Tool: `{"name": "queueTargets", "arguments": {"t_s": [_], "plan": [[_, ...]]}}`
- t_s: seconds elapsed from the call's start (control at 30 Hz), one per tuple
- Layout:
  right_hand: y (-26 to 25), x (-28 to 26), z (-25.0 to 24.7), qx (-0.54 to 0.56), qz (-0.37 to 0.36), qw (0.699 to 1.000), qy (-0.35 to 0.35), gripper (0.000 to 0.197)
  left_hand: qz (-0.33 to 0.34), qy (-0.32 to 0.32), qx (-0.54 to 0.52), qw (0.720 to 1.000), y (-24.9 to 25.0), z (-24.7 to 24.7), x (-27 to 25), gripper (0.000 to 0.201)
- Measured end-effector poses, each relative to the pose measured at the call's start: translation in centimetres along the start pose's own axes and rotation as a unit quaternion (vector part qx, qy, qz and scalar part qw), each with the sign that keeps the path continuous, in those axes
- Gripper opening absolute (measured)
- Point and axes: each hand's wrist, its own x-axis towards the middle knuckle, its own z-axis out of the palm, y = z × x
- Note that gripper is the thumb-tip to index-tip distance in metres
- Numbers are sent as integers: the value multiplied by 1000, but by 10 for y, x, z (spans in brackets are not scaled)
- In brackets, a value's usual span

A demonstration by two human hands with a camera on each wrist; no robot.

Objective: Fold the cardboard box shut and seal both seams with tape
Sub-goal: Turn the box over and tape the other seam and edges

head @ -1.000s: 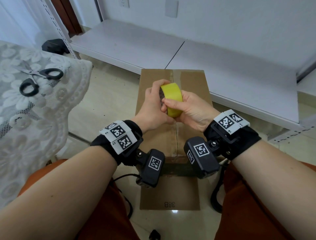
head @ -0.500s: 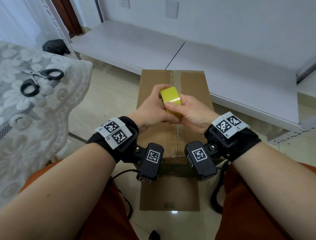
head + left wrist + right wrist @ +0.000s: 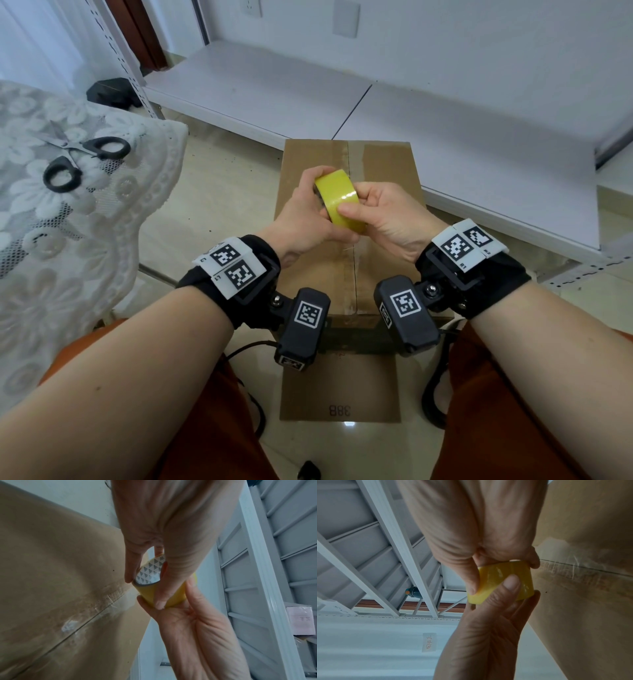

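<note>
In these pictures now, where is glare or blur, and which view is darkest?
Head view: sharp, wide-angle bending, a glare streak on the yellow tape roll and a floor reflection. Left wrist view: soft blur on the cardboard box. Right wrist view: darkest, dim.

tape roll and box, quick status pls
Left hand and right hand both grip the yellow tape roll above the cardboard box. Top flaps shut; no fresh strip pulled. Nothing blocking the seam.

The head view is bright and evenly lit by soft daylight, sharp in the middle and bowed at its edges, with a glare spot on the floor tile (image 3: 348, 424). Both wrist views are dimmer, grainy and strongly warped.
</note>
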Motion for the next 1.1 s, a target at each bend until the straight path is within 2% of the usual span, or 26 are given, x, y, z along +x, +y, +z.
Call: {"name": "queueTargets", "arguments": {"t_s": [0.13, 0.27, 0.47, 0.53, 0.63, 0.7, 0.87, 0.93, 1.1], "plan": [[3, -1, 0, 10, 6, 1000, -5, 20, -11, 12, -1, 1000, -1, 0, -1, 97], [5, -1, 4, -27, 5, 998, 54, 15, -12, 23, 11, 1000, -1, 1, -3, 95], [1, -4, 2, -13, -8, 1000, -5, 24, -46, 17, -39, 998, 1, -2, -3, 93], [3, -4, 3, -8, 0, 1000, 17, 20, -45, 21, -24, 999, 2, -3, -3, 92], [8, -3, 8, -59, 25, 995, 75, 18, -24, 12, 34, 999, 1, 3, -6, 93], [11, -1, 10, -75, 32, 993, 86, 17, -37, 1, 22, 999, -1, 6, -7, 94], [8, 2, 4, -44, 21, 999, 7, 14, -67, -10, -34, 997, 1, 2, -8, 93], [8, 1, 2, -33, 20, 999, -4, 17, -77, -15, -48, 996, 2, 0, -8, 92], [11, 1, 5, -29, 23, 997, 70, 22, -47, -13, -1, 999, 4, 6, -9, 94]]}}
